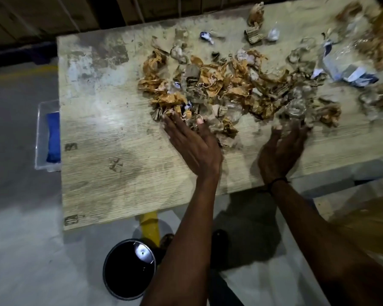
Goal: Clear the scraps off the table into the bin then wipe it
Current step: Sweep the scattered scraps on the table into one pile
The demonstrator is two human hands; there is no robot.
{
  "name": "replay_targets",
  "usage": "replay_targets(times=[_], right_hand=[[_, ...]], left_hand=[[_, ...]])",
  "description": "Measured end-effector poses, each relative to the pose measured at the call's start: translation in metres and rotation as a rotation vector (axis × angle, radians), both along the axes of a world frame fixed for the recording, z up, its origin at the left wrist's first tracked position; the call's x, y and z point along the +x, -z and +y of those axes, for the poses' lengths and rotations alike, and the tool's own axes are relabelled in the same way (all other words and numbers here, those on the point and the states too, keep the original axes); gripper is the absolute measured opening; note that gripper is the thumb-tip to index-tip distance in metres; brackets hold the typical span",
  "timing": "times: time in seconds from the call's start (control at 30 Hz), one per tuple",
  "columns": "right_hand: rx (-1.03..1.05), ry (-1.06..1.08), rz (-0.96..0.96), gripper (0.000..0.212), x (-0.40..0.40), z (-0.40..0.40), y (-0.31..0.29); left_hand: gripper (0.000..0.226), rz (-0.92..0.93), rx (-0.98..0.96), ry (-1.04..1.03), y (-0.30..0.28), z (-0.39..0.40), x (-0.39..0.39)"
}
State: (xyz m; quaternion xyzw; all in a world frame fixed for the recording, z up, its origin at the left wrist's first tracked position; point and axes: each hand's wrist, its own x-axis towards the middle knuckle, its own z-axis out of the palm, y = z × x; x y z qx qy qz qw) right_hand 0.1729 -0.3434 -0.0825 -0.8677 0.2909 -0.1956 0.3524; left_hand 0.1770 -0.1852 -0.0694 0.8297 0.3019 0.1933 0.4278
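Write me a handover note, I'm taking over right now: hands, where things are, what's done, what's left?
Left hand: open, fingers flat against the near edge of the scrap pile.
Right hand: open, fingers at the pile's right side, holding nothing.
Scraps lie across the table. The bin stands on the floor below the near edge.
Done: nothing visibly cleared.
Left: sweep scraps into the bin, then wipe.

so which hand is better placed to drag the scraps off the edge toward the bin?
Probably the left hand: it rests flat on the scrap pile, on the side nearer the bin below the table. The right hand is farther over.
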Motion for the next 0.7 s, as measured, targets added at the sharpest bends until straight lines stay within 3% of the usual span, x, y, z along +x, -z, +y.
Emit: replay_targets(times=[0.23, 0.5, 0.7], right_hand=[[0.117, -0.236, -0.011, 0.060, 0.009, 0.048, -0.007], [0.229, -0.133, -0.072, 0.067, -0.007, 0.040, -0.003], [0.230, -0.166, -0.034, 0.076, 0.012, 0.083, -0.015]], left_hand=[[0.064, -0.056, 0.001, 0.053, -0.003, -0.020, 0.015], [0.062, -0.095, 0.053, -0.073, 0.004, 0.069, 0.012], [0.076, 0.016, 0.006, 0.100, 0.003, 0.108, 0.079]])
